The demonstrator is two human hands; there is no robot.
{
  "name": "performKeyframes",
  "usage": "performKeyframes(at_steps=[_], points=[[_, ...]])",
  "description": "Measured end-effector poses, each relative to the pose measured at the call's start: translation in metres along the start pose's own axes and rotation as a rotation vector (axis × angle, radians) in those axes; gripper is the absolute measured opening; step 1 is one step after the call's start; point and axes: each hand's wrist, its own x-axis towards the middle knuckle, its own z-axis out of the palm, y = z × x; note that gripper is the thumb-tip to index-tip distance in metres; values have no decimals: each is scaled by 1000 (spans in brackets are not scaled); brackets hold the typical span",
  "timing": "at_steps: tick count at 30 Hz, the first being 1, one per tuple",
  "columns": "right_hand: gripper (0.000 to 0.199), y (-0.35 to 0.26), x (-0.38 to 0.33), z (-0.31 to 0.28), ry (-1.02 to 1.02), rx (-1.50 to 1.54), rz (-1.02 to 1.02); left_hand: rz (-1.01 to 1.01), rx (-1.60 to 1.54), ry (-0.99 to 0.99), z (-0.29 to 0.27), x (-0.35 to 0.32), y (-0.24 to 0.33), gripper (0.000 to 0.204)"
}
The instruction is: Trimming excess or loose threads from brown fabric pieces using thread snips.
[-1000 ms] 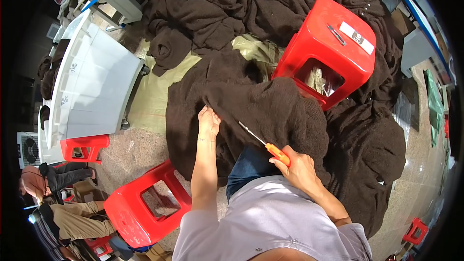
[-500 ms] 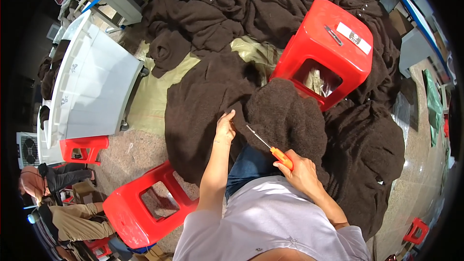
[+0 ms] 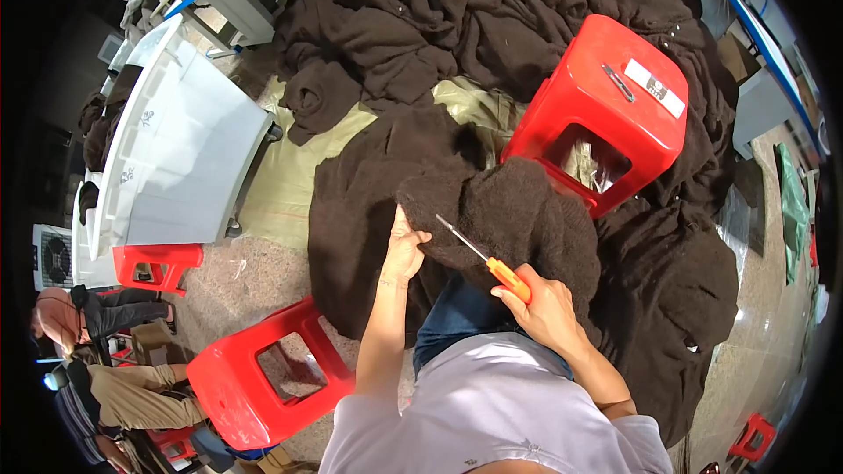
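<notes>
A dark brown fleecy garment or cloth (image 3: 527, 211) is draped over my lap and spreads ahead of me. My left hand (image 3: 404, 250) pinches the edge of this cloth, its fingers partly hidden under a fold. In my right hand (image 3: 546, 309) is a slim tool with an orange handle (image 3: 507, 279) and a thin metal shaft. Its shaft points up and left over the cloth, with the tip close to the fold near my left hand. Whether the tip touches the fabric, I cannot tell.
A red stool (image 3: 606, 114) ahead carries a small dark cutter (image 3: 617, 83) and a white label. Brown cloth (image 3: 395, 26) is heaped behind it. On the left stand a white wheeled bin (image 3: 189, 140) and another red stool (image 3: 272, 369); people sit beyond.
My left hand has turned and lifted a flap of the brown cloth toward the tool. The tool has shifted slightly left and the whole view has moved a little.
</notes>
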Motion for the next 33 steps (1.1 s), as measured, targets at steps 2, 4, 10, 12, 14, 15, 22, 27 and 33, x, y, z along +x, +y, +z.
performKeyframes(at_steps=[2,4,10,12,14,15,22,27,33], points=[[44,3,2,-1,-119,-181,14,-6,12,-17,-1,-1,1,94],[42,7,-3,-4,-126,-152,52,-51,-25,95,-2,-5,4,93],[36,22,-14,-15,-3,-66,98,-116,-185,137,-34,-2,1,69],[35,27,-19,-14,-5,-48,130,-153,-194,182,-39,-1,-9,61],[36,28,-21,-15,2,-34,153,-389,-225,497,-40,-1,-23,46],[36,30,-21,-13,-4,-36,161,-397,-228,502,-40,-5,-30,46],[39,36,-31,-10,-84,-56,180,-543,-113,440,-58,-65,-64,28],[45,31,-41,-9,-312,-181,93,-377,-171,258,-25,-84,-34,23],[46,25,-37,-5,-271,-157,79,-386,-152,251,-12,-87,-16,16]])
